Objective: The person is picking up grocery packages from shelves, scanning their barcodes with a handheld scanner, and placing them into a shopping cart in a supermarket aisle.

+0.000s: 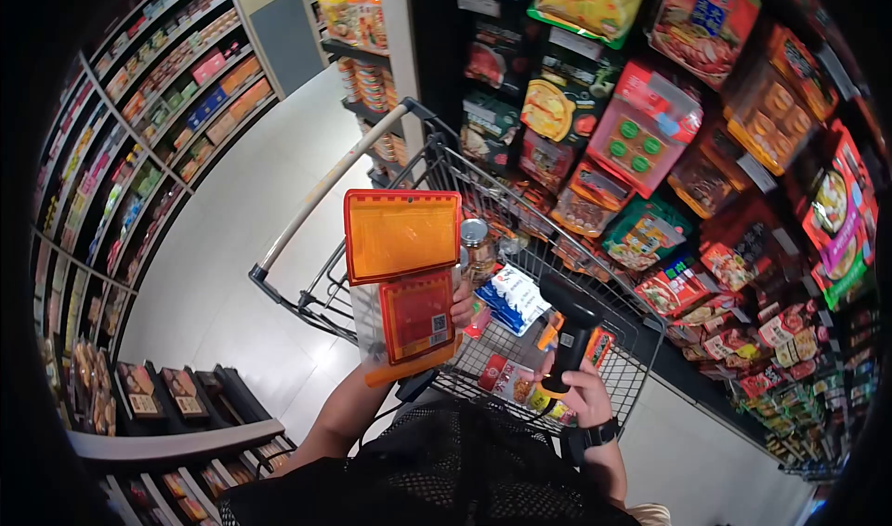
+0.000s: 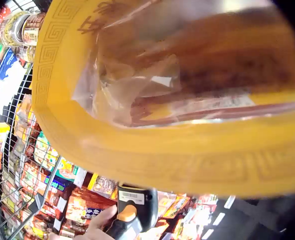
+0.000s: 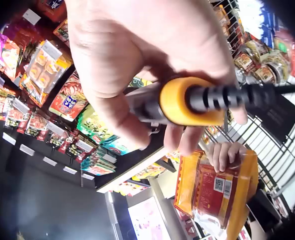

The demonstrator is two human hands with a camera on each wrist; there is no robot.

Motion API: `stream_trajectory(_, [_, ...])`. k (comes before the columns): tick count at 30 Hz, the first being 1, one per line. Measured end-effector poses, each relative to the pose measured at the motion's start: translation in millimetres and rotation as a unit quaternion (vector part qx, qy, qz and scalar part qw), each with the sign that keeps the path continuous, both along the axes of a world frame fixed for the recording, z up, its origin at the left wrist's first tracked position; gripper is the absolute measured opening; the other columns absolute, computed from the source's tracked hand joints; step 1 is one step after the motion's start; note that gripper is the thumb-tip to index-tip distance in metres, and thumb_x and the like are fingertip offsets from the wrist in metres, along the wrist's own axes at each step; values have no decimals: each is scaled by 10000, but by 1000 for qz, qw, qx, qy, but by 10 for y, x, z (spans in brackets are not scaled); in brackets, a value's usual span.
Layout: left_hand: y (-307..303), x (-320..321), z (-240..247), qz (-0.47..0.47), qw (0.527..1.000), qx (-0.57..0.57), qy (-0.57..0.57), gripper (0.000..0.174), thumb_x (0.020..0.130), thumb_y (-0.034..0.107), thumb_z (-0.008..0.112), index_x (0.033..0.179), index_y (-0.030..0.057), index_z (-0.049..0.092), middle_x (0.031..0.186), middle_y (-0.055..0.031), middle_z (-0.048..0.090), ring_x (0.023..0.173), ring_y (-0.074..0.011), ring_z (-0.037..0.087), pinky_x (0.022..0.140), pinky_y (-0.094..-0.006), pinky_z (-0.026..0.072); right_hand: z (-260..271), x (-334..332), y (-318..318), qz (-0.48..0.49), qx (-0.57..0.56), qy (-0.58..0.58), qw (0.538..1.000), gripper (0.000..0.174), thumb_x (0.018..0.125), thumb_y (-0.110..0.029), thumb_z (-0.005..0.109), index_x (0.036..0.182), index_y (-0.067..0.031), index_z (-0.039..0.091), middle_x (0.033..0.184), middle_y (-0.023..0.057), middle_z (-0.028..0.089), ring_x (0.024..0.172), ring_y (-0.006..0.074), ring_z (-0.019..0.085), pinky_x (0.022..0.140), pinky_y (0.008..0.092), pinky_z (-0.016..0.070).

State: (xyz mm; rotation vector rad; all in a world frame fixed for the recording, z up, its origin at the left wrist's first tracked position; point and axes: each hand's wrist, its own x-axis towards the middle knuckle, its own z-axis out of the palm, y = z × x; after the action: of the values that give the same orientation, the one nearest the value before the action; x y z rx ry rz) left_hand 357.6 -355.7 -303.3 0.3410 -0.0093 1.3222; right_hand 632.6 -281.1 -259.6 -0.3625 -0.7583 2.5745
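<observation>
In the head view the left hand (image 1: 462, 303) grips the edge of a yellow and red package (image 1: 402, 238), whose red label carries a printed code. That package fills most of the left wrist view, its yellow rim (image 2: 152, 160) close to the camera. The right hand (image 1: 587, 396) holds a black handheld scanner (image 1: 569, 340) with orange parts, to the right of the package. In the right wrist view the right hand (image 3: 137, 55) curls round the scanner's handle, with a cable running from its orange end (image 3: 175, 102). The package (image 3: 212, 192) shows its label and code there.
A wire shopping cart (image 1: 483, 345) stands before the person, holding jars (image 1: 475, 238), a blue and white bag (image 1: 513, 298) and several packets. Hanging packaged foods (image 1: 650, 131) line the right side. Tall shelves (image 1: 177, 89) stand left, with a lower display (image 1: 177, 444) at bottom left.
</observation>
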Motion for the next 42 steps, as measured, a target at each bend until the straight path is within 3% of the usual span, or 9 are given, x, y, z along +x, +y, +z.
stream_trajectory(11, [338, 173, 399, 39, 995, 69, 59, 225, 894, 287, 517, 860, 70, 466, 740, -30, 496, 688, -128, 478, 680, -240, 415, -14, 92, -238, 135, -19, 40, 990, 591, 784, -89, 570, 1314, -4, 325, 737, 70, 463, 475, 127, 497, 596, 352, 534])
stream_trajectory(18, [721, 142, -170, -4, 994, 55, 99, 277, 912, 343, 470, 830, 78, 465, 706, -26, 480, 654, -143, 482, 596, -265, 433, -115, -52, -298, 177, -16, 54, 983, 533, 839, -137, 576, 1293, 12, 338, 733, 54, 478, 471, 112, 494, 566, 305, 513])
stream_trajectory(21, [608, 190, -50, 106, 980, -83, 149, 341, 893, 414, 487, 829, 80, 463, 703, -24, 477, 638, -139, 484, 550, -253, 428, -355, -17, -223, 121, 18, 17, 992, 529, 834, -122, 585, 1290, 2, 346, 746, 72, 514, 483, 118, 503, 600, 309, 514])
stream_trajectory(22, [710, -85, -878, 122, 950, -218, 188, 363, 938, 482, 371, 892, 148, 506, 809, -27, 555, 728, -131, 569, 564, -258, 483, -425, 56, -191, 61, 1, -32, 998, 545, 832, -112, 584, 1307, -7, 337, 753, 81, 530, 504, 124, 512, 633, 315, 513])
stream_trajectory(23, [699, -72, -589, 76, 974, -102, 187, 473, 921, 553, 343, 960, 129, 549, 847, -32, 600, 789, -138, 600, 648, -269, 504, -455, 101, -170, 0, -17, -81, 997, 562, 831, -102, 584, 1324, -16, 328, 760, 90, 545, 526, 129, 521, 666, 321, 512])
stream_trajectory(25, [744, 321, 55, 225, 879, -292, 303, 579, 894, 595, 367, 1070, 77, 559, 880, -33, 631, 797, -134, 606, 727, -263, 493, -543, 173, -106, -71, -35, -34, 996, 624, 835, -79, 569, 1382, -50, 272, 831, 117, 581, 737, 195, 608, 846, 393, 486])
stream_trajectory(30, [902, 467, -486, 188, 839, -283, 426, 614, 911, 556, 387, 1050, -9, 583, 950, -50, 619, 849, -112, 567, 762, -253, 450, -499, 166, 54, -218, -100, -21, 971, 517, 835, -38, 544, 1314, -48, 349, 1268, 205, 482, 1193, 307, 459, 979, 437, 413])
stream_trajectory(36, [1052, 800, -844, 252, 716, -195, 621, 587, 906, 506, 453, 984, -71, 528, 842, -125, 605, 775, -171, 568, 716, -300, 444, -756, 217, 146, -336, -92, -110, 931, 408, 824, -48, 576, 1215, -41, 460, 1074, 72, 574, 978, 179, 568, 848, 340, 480])
stream_trajectory(42, [964, 842, 17, 271, 578, 1, 769, 376, 836, 291, 625, 1000, 1, 452, 823, -197, 606, 765, -357, 611, 637, -401, 468, -929, 352, 205, -365, -68, -139, 918, 321, 799, -30, 611, 1108, -30, 520, 986, 65, 595, 846, 180, 607, 776, 305, 510])
